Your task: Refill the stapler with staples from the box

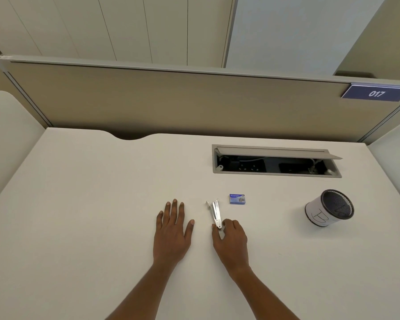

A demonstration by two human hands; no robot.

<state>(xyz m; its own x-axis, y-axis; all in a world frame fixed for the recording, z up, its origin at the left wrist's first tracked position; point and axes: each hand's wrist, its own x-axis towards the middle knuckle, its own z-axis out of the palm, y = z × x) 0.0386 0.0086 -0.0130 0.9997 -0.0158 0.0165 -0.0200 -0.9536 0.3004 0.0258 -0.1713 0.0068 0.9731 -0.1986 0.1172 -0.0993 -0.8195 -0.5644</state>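
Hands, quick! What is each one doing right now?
Left hand: open, flat on the desk, holding nothing.
Right hand: pinches the near end of the stapler.

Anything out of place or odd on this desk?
Only the cable hatch: it stands open, exposing sockets. The stapler lies splayed open, which fits refilling. Nothing is spilled.
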